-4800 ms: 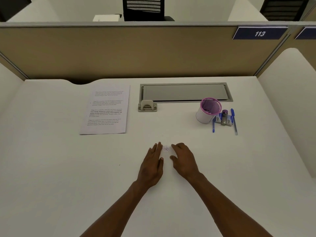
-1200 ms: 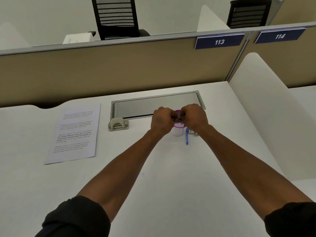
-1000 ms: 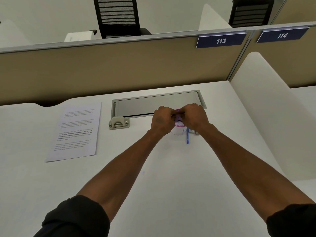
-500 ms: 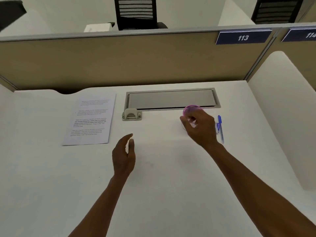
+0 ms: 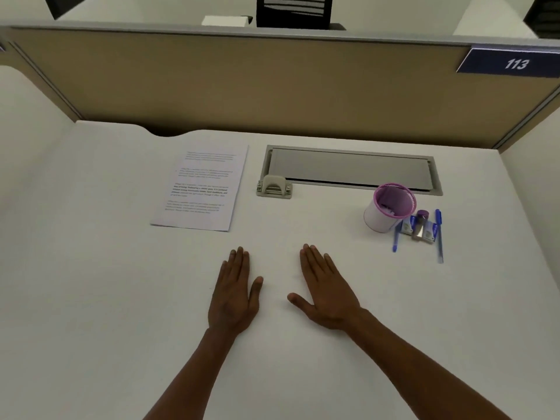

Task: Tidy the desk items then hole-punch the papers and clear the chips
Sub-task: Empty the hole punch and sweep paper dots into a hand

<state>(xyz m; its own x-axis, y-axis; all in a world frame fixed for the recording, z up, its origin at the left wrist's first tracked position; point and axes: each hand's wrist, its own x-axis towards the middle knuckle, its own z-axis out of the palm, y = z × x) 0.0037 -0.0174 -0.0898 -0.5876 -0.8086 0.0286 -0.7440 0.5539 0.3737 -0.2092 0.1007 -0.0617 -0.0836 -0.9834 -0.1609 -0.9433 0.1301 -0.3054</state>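
While hands (image 5: 281,292) lie flat, desk (image 5: 91,298) surrounds them.

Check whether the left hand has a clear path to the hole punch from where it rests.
Probably yes. The left hand lies flat on bare desk, and nothing stands between it and the hole punch.

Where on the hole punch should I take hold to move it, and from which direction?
Best grip the hole punch from above, across its flat base, thumb on one short end and fingers on the other. It sits upright with its arched lever on top, which would likely give if squeezed. The right hand lies flat and free; the paper on the punch's left side stays clear.
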